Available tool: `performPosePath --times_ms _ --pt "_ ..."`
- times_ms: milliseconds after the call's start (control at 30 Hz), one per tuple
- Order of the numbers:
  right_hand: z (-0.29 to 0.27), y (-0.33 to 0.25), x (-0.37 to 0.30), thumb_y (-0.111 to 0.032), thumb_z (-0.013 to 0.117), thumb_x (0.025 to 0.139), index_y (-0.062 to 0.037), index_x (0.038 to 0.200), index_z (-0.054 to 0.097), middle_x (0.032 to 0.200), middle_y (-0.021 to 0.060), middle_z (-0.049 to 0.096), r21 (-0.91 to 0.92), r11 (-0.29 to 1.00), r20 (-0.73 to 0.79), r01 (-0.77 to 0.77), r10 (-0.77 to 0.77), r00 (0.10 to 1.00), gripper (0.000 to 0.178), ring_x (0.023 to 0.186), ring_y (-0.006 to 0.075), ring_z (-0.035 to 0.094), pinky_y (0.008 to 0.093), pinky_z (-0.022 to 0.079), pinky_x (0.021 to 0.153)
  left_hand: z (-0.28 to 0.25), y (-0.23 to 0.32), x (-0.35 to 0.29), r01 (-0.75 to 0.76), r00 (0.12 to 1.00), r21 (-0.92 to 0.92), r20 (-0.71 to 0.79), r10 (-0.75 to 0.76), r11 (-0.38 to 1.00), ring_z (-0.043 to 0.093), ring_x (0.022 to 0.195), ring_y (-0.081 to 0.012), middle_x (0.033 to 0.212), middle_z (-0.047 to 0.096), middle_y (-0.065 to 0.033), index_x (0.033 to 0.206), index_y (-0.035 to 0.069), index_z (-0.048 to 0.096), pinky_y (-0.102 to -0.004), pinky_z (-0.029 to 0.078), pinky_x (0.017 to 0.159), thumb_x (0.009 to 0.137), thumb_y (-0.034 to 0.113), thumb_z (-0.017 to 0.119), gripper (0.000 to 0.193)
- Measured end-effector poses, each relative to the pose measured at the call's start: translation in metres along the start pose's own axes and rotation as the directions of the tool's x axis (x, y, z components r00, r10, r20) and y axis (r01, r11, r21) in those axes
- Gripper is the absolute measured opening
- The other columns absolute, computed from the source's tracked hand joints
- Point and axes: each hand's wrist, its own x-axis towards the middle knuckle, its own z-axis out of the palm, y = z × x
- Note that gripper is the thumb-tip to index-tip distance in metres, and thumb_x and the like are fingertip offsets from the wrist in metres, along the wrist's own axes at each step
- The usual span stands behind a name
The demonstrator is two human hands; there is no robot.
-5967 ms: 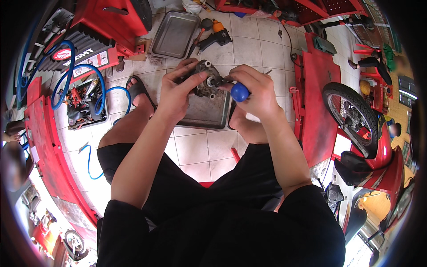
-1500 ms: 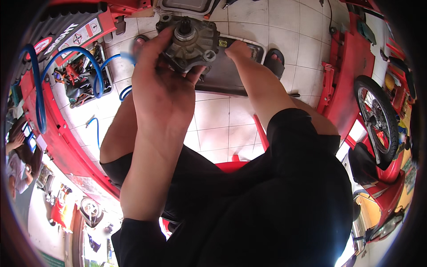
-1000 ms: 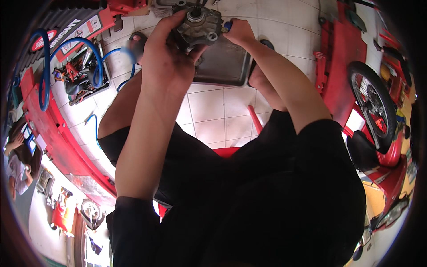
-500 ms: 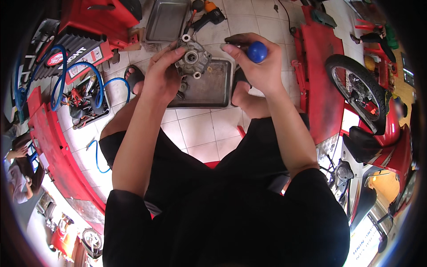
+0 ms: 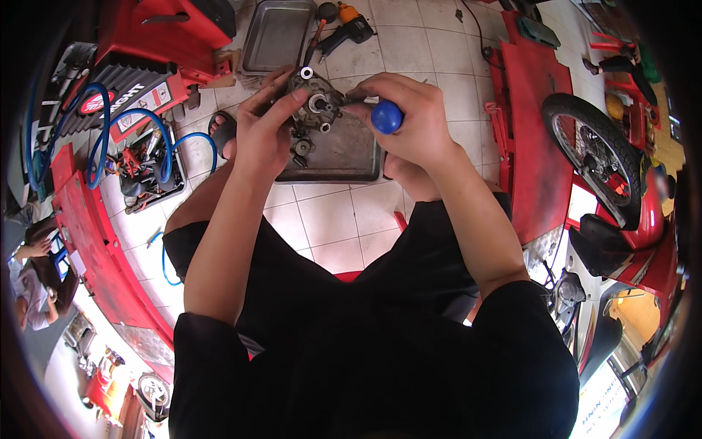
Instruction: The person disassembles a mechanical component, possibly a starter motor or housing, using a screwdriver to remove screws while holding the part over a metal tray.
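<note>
My left hand [image 5: 265, 132] is closed round the edge of a grey cast-metal engine cover [image 5: 311, 86], thumb on its face. Raised off the floor, the cover shows a round bore in its middle and bolt bosses at its rim. My right hand [image 5: 413, 121] grips a blue-handled tool [image 5: 387, 117]; only its round handle end shows plainly, and its shaft is mostly hidden. The right fingertips sit close by the cover's right side; whether they touch it I cannot tell. Below both hands a metal tray [image 5: 351, 157] stands on the floor, with a small metal part [image 5: 301, 148] in it.
A second tray [image 5: 276, 40] and an orange-and-black power tool [image 5: 351, 31] lie beyond my hands. Left are a toolbox of hand tools [image 5: 150, 168] and a coiled blue hose [image 5: 121, 113]. Red lift platforms [image 5: 537, 139] flank me; a motorcycle wheel [image 5: 592, 150] stands right.
My right hand has moved left with the blue-handled tool, bringing its fingertips up to the engine cover. The left hand still holds the cover, which has shifted slightly.
</note>
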Motion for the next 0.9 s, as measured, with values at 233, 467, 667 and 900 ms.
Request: performPosePath --times_ms 233,467,667,900 --pt "0.0053 -0.0042 0.0009 0.002 0.079 0.069 -0.0031 0.086 0.067 0.082 0.0085 0.069 -0.001 0.999 -0.033 0.032 -0.032 0.999 0.021 0.072 0.0234 0.069 0.0295 0.055 0.063 -0.0018 0.0032 -0.0011 -0.094 0.995 0.066 0.029 0.092 0.993 0.056 0.112 -0.0195 0.128 0.05 -0.0097 0.117 -0.015 0.06 -0.0306 0.046 0.096 0.081 -0.004 0.069 0.039" --pt "0.0066 -0.0045 -0.0006 0.004 0.078 0.069 -0.0029 0.085 0.067 0.082 0.0084 0.069 0.007 0.999 -0.039 0.034 -0.034 0.999 0.021 0.072 0.0227 0.069 0.0294 0.055 0.062 0.0009 0.0028 -0.002 -0.145 0.989 0.14 0.057 0.138 0.979 0.055 0.112 -0.0181 0.126 0.05 -0.0093 0.113 -0.012 0.064 -0.029 0.046 0.093 0.079 -0.004 0.071 0.036" --pt "0.0055 -0.0047 -0.0008 0.007 0.075 0.066 -0.0027 0.085 0.067 0.082 0.0088 0.069 0.004 0.999 -0.039 0.042 -0.042 0.998 0.023 0.071 0.0234 0.068 0.0298 0.055 0.061 0.0042 0.0032 -0.0029 -0.154 0.987 0.123 0.069 0.147 0.98 0.056 0.11 -0.0179 0.125 0.05 -0.0089 0.112 -0.014 0.063 -0.0286 0.048 0.092 0.078 -0.005 0.071 0.036" --pt "0.0015 -0.002 -0.0005 0.006 0.072 0.063 -0.0028 0.085 0.064 0.08 0.0083 0.067 -0.096 0.99 0.008 0.104 -0.104 0.995 0.026 0.067 0.0254 0.066 0.0315 0.053 0.056 0.0038 0.0009 -0.0025 -0.147 0.988 0.136 0.061 0.14 0.98 0.057 0.107 -0.0171 0.125 0.05 -0.0087 0.112 -0.014 0.063 -0.0278 0.048 0.091 0.078 -0.006 0.071 0.035"
